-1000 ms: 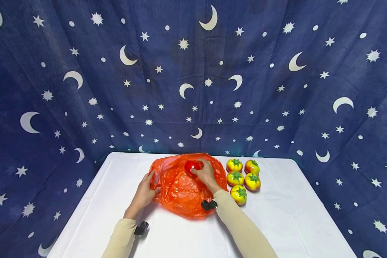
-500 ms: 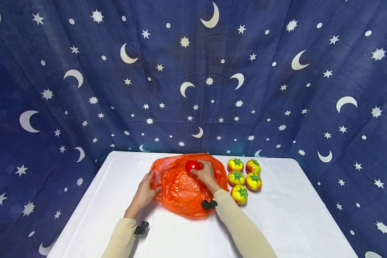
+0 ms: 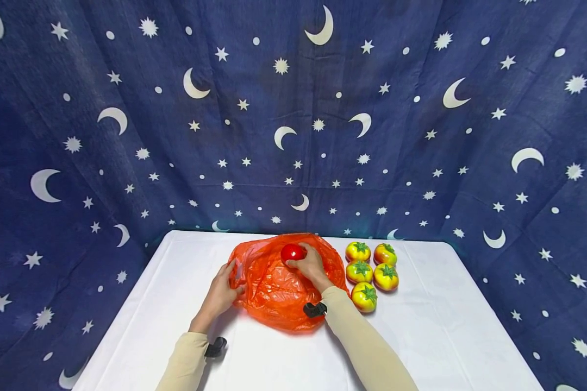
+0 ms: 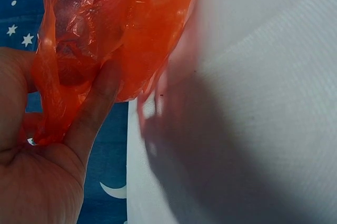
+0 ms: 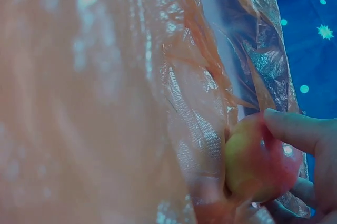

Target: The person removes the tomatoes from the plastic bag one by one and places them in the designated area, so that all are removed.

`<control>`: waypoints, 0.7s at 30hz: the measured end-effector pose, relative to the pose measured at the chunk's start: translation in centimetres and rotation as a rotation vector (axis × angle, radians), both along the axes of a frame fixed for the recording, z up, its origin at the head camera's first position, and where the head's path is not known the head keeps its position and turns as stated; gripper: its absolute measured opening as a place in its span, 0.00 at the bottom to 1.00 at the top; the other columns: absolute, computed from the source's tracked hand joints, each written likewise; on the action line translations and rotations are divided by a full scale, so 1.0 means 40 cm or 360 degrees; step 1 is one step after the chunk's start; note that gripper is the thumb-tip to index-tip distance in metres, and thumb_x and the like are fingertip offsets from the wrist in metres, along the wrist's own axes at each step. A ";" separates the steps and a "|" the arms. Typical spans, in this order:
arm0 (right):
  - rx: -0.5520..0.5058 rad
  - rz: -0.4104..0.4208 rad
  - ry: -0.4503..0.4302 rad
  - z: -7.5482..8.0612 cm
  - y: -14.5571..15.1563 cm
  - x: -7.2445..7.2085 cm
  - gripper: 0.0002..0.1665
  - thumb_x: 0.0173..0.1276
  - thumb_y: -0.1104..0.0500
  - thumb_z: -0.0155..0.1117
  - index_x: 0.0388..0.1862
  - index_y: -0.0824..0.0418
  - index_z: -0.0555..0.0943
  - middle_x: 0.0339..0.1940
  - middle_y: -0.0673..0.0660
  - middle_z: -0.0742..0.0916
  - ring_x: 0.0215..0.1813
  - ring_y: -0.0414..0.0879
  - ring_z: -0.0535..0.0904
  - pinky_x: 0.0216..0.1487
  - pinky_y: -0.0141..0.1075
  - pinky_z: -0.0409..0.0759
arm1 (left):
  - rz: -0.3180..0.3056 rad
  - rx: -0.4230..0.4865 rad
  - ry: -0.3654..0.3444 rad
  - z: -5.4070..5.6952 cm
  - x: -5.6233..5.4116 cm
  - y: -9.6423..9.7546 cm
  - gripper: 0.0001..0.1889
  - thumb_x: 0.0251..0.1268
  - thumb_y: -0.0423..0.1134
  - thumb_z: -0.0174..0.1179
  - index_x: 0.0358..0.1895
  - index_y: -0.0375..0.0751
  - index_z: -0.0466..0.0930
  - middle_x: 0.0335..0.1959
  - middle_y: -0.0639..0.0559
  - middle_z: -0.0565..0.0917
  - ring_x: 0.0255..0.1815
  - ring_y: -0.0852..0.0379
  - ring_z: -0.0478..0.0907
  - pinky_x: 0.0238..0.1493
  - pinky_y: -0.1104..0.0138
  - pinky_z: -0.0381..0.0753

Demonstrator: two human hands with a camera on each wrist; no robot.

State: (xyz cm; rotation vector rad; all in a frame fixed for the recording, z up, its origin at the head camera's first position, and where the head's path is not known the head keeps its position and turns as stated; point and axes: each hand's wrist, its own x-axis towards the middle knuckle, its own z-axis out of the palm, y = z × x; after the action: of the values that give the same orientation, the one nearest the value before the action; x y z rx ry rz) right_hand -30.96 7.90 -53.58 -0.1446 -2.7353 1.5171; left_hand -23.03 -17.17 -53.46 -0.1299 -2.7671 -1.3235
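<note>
A thin red plastic bag (image 3: 274, 296) lies spread on the table with its mouth wide. My left hand (image 3: 220, 292) grips the bag's left edge; in the left wrist view the thumb presses the film (image 4: 142, 29) against the fingers. At the far side of the mouth, my right hand (image 3: 311, 265) holds a shiny, round tomato (image 3: 291, 253). It looks red from above, while the right wrist view shows the tomato (image 5: 258, 161) yellow-green on one side, pinched between thumb and fingers. Whether it touches the film beneath cannot be told.
Several yellow-red tomatoes (image 3: 359, 271) with green leafy tops stand grouped just right of the bag. A white cloth covers the table (image 3: 435, 326). Behind it hangs a dark blue curtain (image 3: 254, 136) with moons and stars.
Hardly anything differs. The right thumb sits slightly lower on the tomato, and the head view has shifted a little. The left hand keeps its grip on the bag.
</note>
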 end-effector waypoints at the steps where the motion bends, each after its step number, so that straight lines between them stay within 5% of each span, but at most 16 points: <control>1: 0.0001 0.0004 -0.0007 -0.001 -0.001 0.000 0.43 0.52 0.58 0.79 0.67 0.61 0.72 0.63 0.65 0.79 0.63 0.62 0.75 0.66 0.58 0.74 | 0.0001 0.0001 0.0000 0.000 0.000 0.000 0.44 0.53 0.26 0.68 0.75 0.30 0.56 0.72 0.31 0.62 0.72 0.30 0.62 0.72 0.42 0.62; 13: -0.0028 0.0003 -0.0024 -0.008 0.006 0.003 0.41 0.52 0.58 0.78 0.65 0.60 0.73 0.60 0.65 0.81 0.59 0.62 0.78 0.63 0.55 0.77 | 0.0011 -0.0007 0.0017 -0.007 0.004 0.002 0.44 0.53 0.27 0.68 0.75 0.30 0.57 0.72 0.30 0.63 0.72 0.30 0.62 0.72 0.42 0.62; 21: -0.0121 0.0026 0.0010 0.023 0.005 0.021 0.40 0.54 0.54 0.77 0.66 0.58 0.74 0.60 0.63 0.81 0.59 0.60 0.78 0.63 0.54 0.78 | 0.0006 -0.0001 -0.0004 -0.003 0.001 0.000 0.44 0.54 0.28 0.68 0.75 0.31 0.56 0.72 0.31 0.62 0.73 0.30 0.60 0.73 0.43 0.61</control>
State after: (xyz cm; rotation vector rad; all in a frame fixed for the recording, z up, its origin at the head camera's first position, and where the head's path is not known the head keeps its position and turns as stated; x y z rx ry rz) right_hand -30.13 8.12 -52.65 -0.1182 -2.6817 1.6231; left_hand -22.98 -17.16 -53.60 -0.1227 -2.7685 -1.3226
